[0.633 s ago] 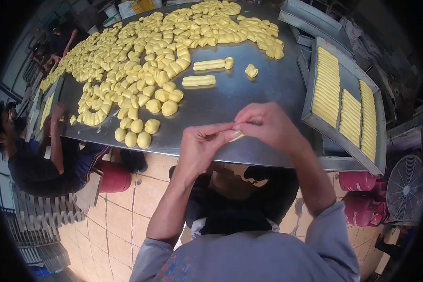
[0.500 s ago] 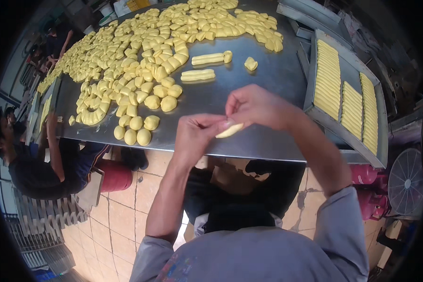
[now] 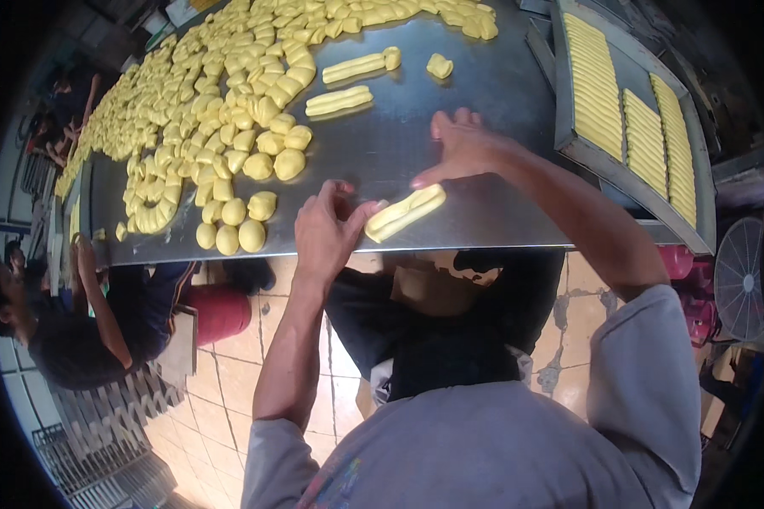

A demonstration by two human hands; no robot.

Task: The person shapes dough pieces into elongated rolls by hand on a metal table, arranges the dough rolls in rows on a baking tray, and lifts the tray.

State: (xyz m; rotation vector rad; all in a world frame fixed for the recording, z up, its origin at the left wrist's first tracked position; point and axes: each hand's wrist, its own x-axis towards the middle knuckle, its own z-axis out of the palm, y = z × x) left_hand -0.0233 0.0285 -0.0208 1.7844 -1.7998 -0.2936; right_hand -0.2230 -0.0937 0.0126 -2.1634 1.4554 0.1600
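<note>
A pale yellow dough strip with a groove along its length [image 3: 406, 214] lies slantwise on the metal table near its front edge. My left hand [image 3: 327, 227] is at the strip's near left end, thumb touching or almost touching it, fingers loosely bent and apart from the thumb. Over the strip's far right end, my right hand [image 3: 471, 151] is open, fingers spread and thumb close to the dough. Beyond lie another grooved dough strip [image 3: 339, 101], a longer dough strip [image 3: 354, 67] with a small lump at its end, and a single dough piece [image 3: 439, 66].
Dough pieces [image 3: 221, 93] heap over the table's left and far side, with several round dough balls [image 3: 251, 236] near the front edge. A metal tray [image 3: 635, 110] holding rows of dough strips stands at right. Another person [image 3: 85, 314] sits at left. A fan [image 3: 745, 267] is far right.
The dough piece pinched between both hands is now a grooved strip lying on the table. My right hand has moved away from my left and opened; my left thumb and fingers have parted.
</note>
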